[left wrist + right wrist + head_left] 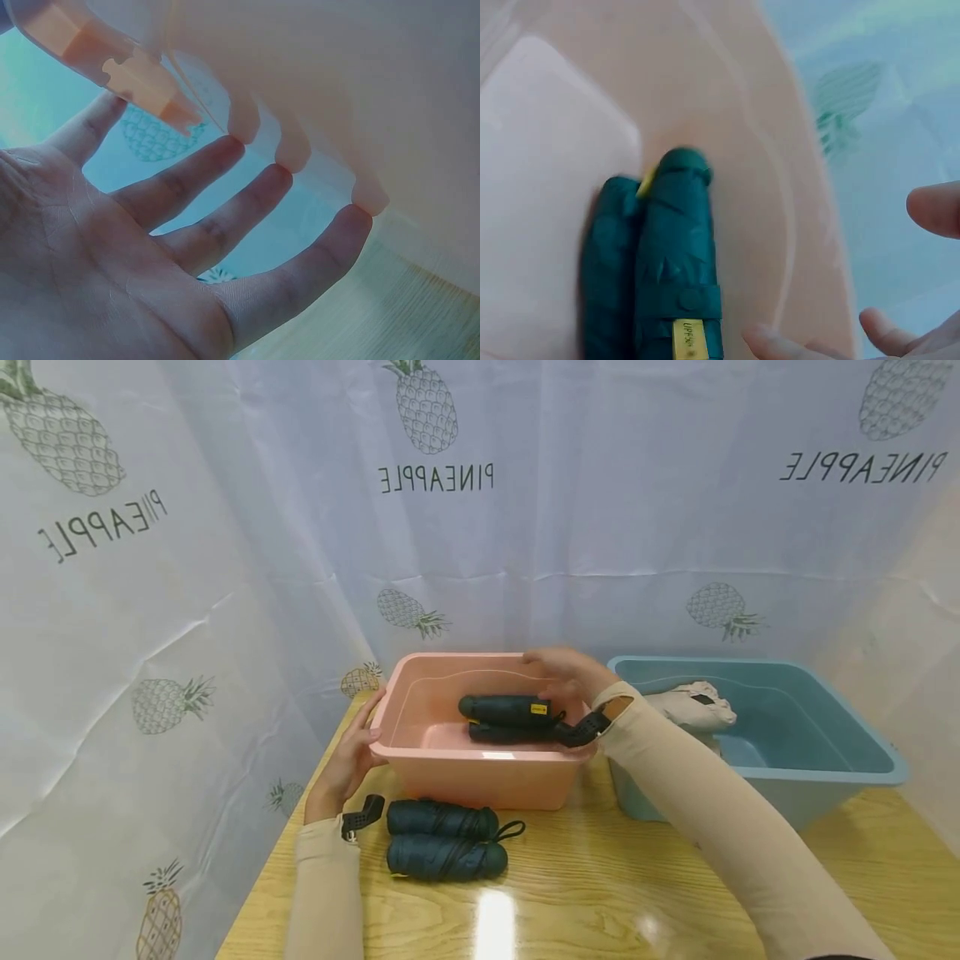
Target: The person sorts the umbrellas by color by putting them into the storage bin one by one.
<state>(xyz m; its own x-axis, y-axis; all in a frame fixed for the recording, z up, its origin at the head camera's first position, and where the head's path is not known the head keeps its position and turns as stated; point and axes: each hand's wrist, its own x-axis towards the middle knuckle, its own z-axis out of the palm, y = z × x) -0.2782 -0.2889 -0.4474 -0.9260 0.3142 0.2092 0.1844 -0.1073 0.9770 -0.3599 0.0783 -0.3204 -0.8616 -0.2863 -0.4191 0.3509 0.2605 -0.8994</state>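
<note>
A pink plastic bin (465, 781) stands on the table with two dark folded umbrellas (498, 707) side by side inside; a yellow label (690, 340) shows on one. My left hand (350, 762) is at the bin's left end, its spread fingertips touching the outer wall in the left wrist view. Over the bin's back right corner is my right hand (566, 667); in the right wrist view its fingers are apart with nothing between them, close to the rim. Two more dark folded umbrellas (446, 857) lie on the table in front of the bin.
To the right stands a blue-grey bin (757, 789) with a beige folded umbrella (693, 706) in it; my right forearm crosses in front of its left side. A pineapple-print curtain (480, 543) hangs behind the wooden table (570, 893) and along its left side.
</note>
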